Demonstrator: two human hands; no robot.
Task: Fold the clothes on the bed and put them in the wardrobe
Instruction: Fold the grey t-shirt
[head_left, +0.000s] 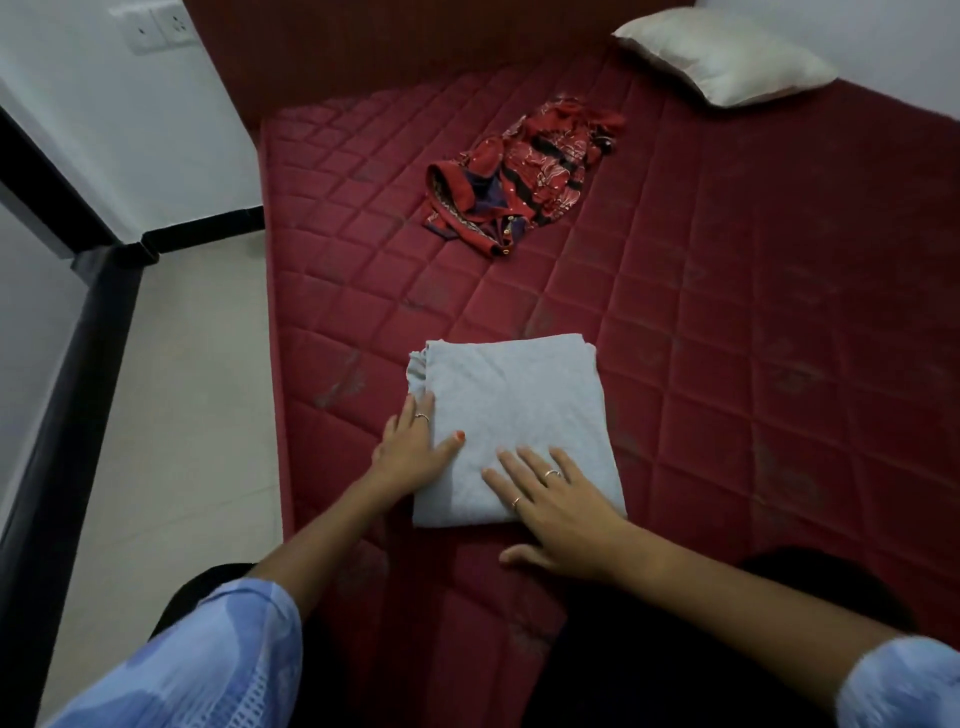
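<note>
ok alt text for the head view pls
Both hands, left hand and right hand, rest flat on a folded pale blue garment on a dark red quilted mattress. A crumpled red patterned garment lies beyond.

Dim, even indoor light, soft shadows, slight blur, wide-angle edge distortion

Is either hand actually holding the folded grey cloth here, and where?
Neither grips it. The left hand lies flat on the folded grey cloth's left edge; the right hand presses flat on its near right corner.
</note>
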